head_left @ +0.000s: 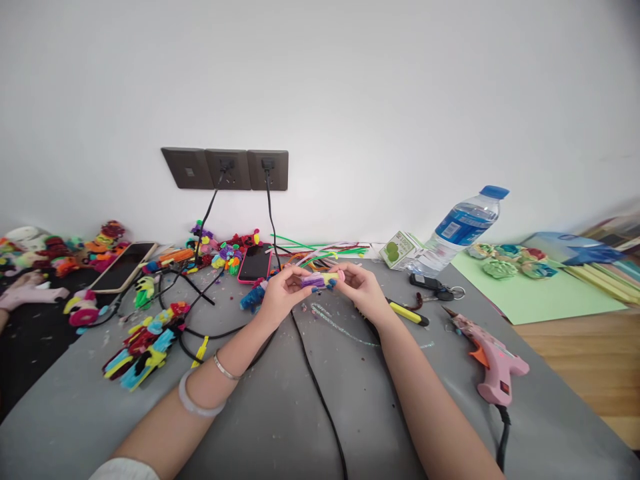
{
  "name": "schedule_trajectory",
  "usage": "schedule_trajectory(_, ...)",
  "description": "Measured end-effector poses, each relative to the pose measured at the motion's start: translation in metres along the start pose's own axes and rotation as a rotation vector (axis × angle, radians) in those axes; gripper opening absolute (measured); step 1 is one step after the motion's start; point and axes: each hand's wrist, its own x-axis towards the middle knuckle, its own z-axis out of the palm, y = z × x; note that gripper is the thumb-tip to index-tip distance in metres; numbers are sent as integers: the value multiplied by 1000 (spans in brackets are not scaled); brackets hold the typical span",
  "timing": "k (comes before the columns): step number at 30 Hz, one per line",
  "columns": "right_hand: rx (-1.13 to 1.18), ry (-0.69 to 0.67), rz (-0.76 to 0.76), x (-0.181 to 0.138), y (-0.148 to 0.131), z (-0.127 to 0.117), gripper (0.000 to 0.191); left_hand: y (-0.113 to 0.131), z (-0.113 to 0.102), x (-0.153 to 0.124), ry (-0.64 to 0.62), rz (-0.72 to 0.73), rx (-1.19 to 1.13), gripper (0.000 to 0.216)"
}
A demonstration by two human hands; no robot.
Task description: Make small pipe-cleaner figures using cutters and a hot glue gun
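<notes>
Between my two hands, above the grey table [240, 427], is a small bundle of purple and yellow pipe cleaners [320, 280]. My left hand [285, 290] pinches its purple end, thumb and fingers closed. At the yellow end, my right hand [363, 287] grips with closed fingertips. Just left of my left hand lies a blue fuzzy piece [253, 297]. A thin glittery pale strand [345, 331] stretches across the table below my hands. Beside my right wrist is a yellow-and-black tool [409, 313], its other end hidden by the wrist.
A pink glue gun [493, 363] lies at right, near a tilted water bottle [465, 230] and keys [443, 289]. Black cables [315, 387] cross the table from the wall sockets [225, 169]. Phones and colourful pipe-cleaner figures [145, 347] lie left. Another person's hand [27, 293] shows far left.
</notes>
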Motion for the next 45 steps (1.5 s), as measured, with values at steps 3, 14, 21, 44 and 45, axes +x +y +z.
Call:
schedule_trajectory(3, 2, 2, -10, 0, -1, 1, 32, 2, -1, 0, -16, 6, 35, 27)
schedule_trajectory(14, 19, 4, -16, 0, 1, 2, 29, 1, -5, 0, -5, 60, 160, 22)
schedule_trajectory(21, 16, -6, -36, 0, 3, 3, 30, 0, -6, 1, -14, 80, 168, 22)
schedule_trajectory(44, -221, 19, -223, 0, 5, 0, 17, -6, -8, 1, 0, 168, 209, 22)
schedule_trajectory(45, -233, 22, -222, 0, 5, 0, 17, -5, -7, 1, -1, 171, 207, 23)
